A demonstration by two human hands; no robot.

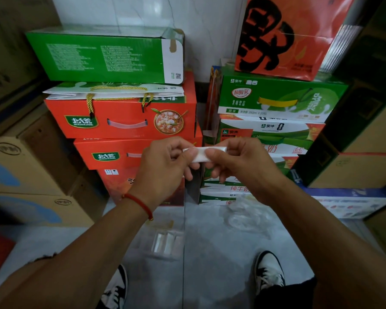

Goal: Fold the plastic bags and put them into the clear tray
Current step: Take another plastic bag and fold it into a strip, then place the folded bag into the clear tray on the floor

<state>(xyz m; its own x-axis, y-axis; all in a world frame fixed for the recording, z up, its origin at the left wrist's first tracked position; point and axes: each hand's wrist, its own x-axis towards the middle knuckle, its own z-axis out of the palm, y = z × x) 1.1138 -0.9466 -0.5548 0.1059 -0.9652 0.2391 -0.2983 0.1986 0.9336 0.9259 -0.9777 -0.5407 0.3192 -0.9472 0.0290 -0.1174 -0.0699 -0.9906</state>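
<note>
open grey floor (210, 275) lies below the hands, between the two shoes (117, 288). the clear tray (163, 241) sits on it at 6 o'clock, loose plastic bags (247, 217) at 5 o'clock. stacked red cartons (120, 121) wall off 12 o'clock, green cartons (276, 97) 1 o'clock, brown boxes (31, 166) 9 o'clock.

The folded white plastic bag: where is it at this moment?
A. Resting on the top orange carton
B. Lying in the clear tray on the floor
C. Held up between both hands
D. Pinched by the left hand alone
C: the folded white plastic bag is pinched at one end by the left hand and at the other by the right hand, above the clear plastic tray on the floor.
</note>
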